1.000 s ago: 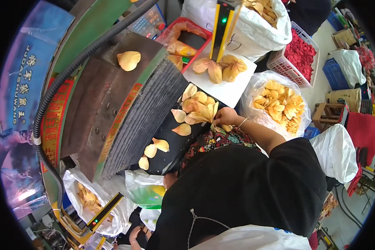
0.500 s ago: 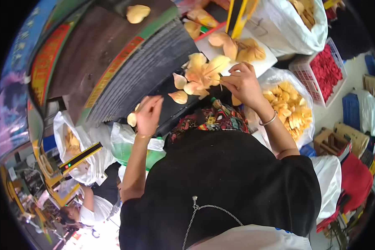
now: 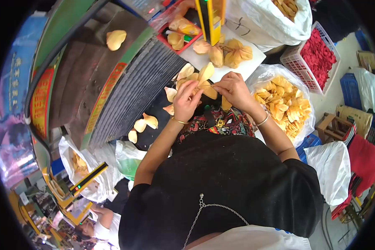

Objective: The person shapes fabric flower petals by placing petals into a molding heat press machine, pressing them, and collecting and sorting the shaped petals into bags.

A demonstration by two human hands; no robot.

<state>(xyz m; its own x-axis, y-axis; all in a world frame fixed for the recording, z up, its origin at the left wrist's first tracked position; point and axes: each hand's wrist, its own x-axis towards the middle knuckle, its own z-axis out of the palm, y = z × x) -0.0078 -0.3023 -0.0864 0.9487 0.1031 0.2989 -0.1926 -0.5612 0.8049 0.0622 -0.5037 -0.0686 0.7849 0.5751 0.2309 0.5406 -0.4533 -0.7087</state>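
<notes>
A loose bunch of yellow artificial petals [image 3: 206,71] lies on the black work surface in front of me. My left hand [image 3: 186,103] is at the near side of the bunch, its fingertips closed on a petal. My right hand [image 3: 234,90] pinches a thin stem at the bunch's right side; the fingers partly hide it. One yellow petal [image 3: 226,103] hangs just below the right hand. Left of my left hand, several pale petals [image 3: 140,125] lie on the dark surface.
A machine with a ribbed black belt [image 3: 131,83] stands left, one petal [image 3: 116,40] on it. A yellow-black sensor post [image 3: 209,25] rises ahead. At right are a clear bag of yellow petals [image 3: 283,106] and a white basket [image 3: 298,58] of red petals. Another person [image 3: 106,223] sits lower left.
My left hand has moved right and forward from the dark surface to the petal bunch. A pair of petals now lies where it was. My right hand has shifted slightly down, still pinching.
</notes>
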